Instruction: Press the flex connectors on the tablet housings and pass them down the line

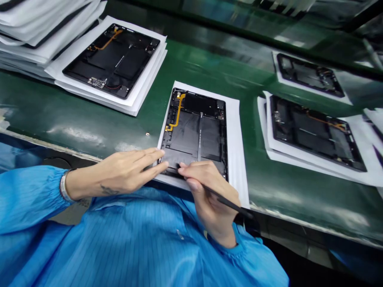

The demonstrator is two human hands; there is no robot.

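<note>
In front of me lies an opened tablet housing [191, 131], dark inside, with a yellow flex cable [179, 111] at its upper left and a thin printed strip down the middle. It rests on a white sheet [236, 159]. My left hand [122, 171] is open, fingers stretched out, its fingertips at the housing's lower left edge. Pinched in my right hand [212, 191] is a slim black pen-like tool [224, 200], pointed toward the housing's near end. My fingers hide its tip, so what it touches cannot be seen.
A second open housing [113, 59] lies on layered white sheets at the left, beside a tall stack [44, 36] of white sheets with dark layers between. Another housing [317, 133] sits on sheets at the right. The green table [89, 119] ends close to my body; a reflective panel [239, 59] stands behind.
</note>
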